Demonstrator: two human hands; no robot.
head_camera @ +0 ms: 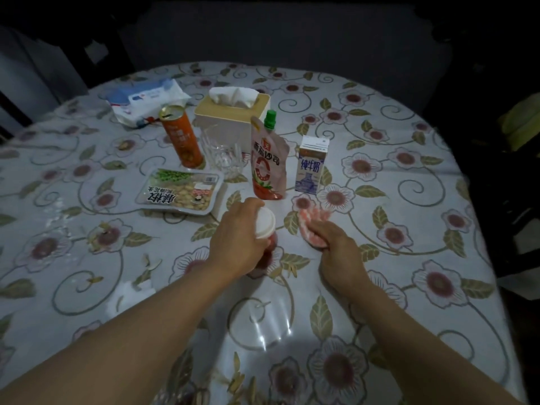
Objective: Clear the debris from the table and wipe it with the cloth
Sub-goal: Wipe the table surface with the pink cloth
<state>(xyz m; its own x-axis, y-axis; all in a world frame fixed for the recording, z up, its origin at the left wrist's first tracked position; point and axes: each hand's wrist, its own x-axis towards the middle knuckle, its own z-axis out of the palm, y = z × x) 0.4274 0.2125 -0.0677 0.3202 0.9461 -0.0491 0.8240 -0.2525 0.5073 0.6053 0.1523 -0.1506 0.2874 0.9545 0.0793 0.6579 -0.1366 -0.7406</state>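
Note:
My left hand (233,235) grips a jar with a white lid (264,226) and reddish contents, standing at the middle of the flowered table (409,287). My right hand (336,249) holds a pink and white striped cloth (311,226) pressed flat on the tabletop just right of the jar. Seed shells (149,263) lie scattered to the left of my left arm, with more (287,271) between my wrists. A crumpled white tissue (128,293) lies by my left forearm.
Behind my hands stand a sauce pouch (267,168), a milk carton (311,165), a clear glass (223,152), an orange can (181,138), a tissue box (230,112), a wipes pack (146,100) and a snack tray (181,191). Dark furniture surrounds the table.

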